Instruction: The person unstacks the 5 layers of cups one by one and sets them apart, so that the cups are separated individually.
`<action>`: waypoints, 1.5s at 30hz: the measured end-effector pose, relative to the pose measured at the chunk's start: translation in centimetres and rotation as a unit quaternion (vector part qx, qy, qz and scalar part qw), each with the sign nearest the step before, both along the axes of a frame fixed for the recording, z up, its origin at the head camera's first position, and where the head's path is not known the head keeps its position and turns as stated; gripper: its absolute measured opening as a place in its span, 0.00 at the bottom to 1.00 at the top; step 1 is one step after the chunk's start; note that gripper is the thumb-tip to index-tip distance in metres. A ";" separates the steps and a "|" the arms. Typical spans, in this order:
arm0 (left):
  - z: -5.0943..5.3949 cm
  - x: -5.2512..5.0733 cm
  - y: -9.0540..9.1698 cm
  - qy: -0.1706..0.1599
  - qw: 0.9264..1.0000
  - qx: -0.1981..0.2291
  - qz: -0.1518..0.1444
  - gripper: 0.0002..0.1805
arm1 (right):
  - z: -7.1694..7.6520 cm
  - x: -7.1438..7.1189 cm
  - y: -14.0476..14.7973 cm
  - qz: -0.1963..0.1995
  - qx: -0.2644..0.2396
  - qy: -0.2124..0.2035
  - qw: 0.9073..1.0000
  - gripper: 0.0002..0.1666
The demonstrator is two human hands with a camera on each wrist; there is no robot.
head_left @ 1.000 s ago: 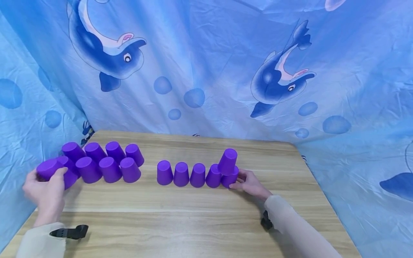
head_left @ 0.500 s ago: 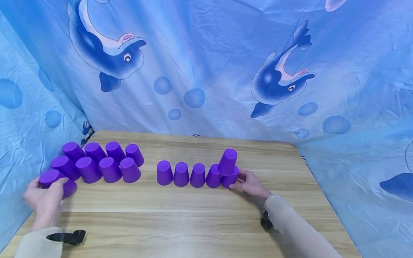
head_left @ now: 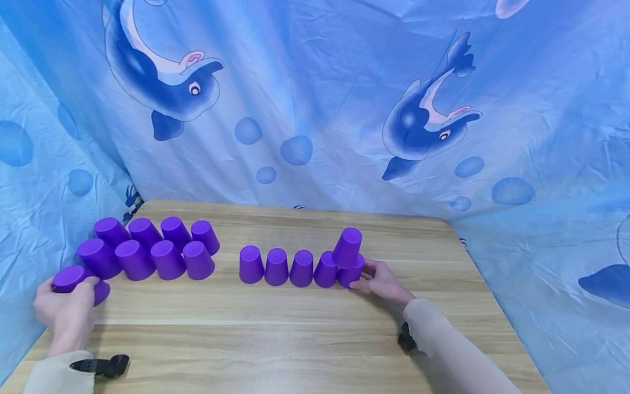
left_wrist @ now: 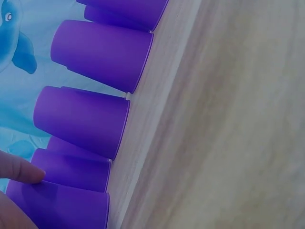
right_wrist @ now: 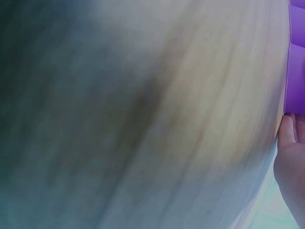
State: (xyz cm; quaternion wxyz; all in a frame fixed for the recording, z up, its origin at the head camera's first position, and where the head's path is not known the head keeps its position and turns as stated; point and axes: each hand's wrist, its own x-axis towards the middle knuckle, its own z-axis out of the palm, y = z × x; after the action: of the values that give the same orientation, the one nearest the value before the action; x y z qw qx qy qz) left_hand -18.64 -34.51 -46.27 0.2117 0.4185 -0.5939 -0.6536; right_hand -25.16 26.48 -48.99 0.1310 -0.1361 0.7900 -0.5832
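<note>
My left hand (head_left: 65, 314) grips an upside-down purple cup (head_left: 68, 278) at the table's left side, thumb on its near face. In the left wrist view the thumb (left_wrist: 24, 171) presses the cup (left_wrist: 66, 205) at the bottom. My right hand (head_left: 385, 283) holds the rightmost cup (head_left: 348, 276) of a row of inverted purple cups low on its side. On top of that cup and its neighbour (head_left: 325, 269) stands another inverted cup (head_left: 347, 247). At the right wrist view's edge, the thumb (right_wrist: 287, 131) meets the base of a cup (right_wrist: 296, 78); the fingertips are partly hidden.
Several inverted purple cups (head_left: 135, 260) stand in two close rows on the left, just beyond my left hand. More row cups (head_left: 276, 266) stand mid-table. The wooden table (head_left: 275, 339) ends at a blue dolphin-print cloth (head_left: 315, 109) behind and on both sides.
My left hand has drawn its cup down and toward me, away from the front row's leftmost cup, which now shows more fully. The right hand and its cups have kept still.
</note>
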 end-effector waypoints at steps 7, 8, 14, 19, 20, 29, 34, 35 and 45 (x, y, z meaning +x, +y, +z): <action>0.3 0.6 0.7 -0.020 0.996 -0.087 -0.002 0.50 | -1.3 -0.5 0.4 -0.005 -0.003 0.003 1.000 0.38; 0.6 0.6 1.1 -0.019 0.994 -0.107 0.003 0.49 | -1.4 -0.5 0.4 -0.005 -0.003 0.004 1.000 0.38; 2.1 0.6 4.1 0.051 0.968 -0.245 0.030 0.42 | -1.5 -0.6 0.5 -0.003 -0.007 0.014 1.000 0.38; 3.9 0.6 7.3 0.103 0.945 -0.309 0.025 0.40 | -1.5 -0.6 0.4 -0.004 -0.005 0.015 1.000 0.37; 4.3 0.6 7.9 0.109 0.941 -0.318 0.025 0.40 | -1.5 -0.6 0.4 -0.004 -0.004 0.015 1.000 0.37; 6.2 0.6 11.3 0.206 0.893 -0.400 0.022 0.40 | -1.5 -0.6 0.5 -0.002 -0.004 0.014 1.000 0.39; 6.4 0.0 16.0 0.310 0.848 -0.423 -0.082 0.35 | -1.6 -0.5 0.5 -0.002 -0.004 0.016 1.000 0.38; 6.4 -0.1 17.4 0.318 0.843 -0.420 -0.111 0.34 | -1.5 -0.5 0.5 -0.003 -0.005 0.016 1.000 0.38; 6.3 -1.8 29.9 0.309 0.796 -0.383 -0.353 0.39 | -1.3 -0.5 0.3 -0.007 0.006 0.011 1.000 0.37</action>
State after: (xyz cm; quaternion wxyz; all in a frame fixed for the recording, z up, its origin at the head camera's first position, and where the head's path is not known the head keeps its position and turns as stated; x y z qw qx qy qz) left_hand -20.42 -4.60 -40.00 0.2816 -0.1602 -0.8051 -0.4969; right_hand -25.63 26.81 -50.26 0.1189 -0.1367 0.7958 -0.5779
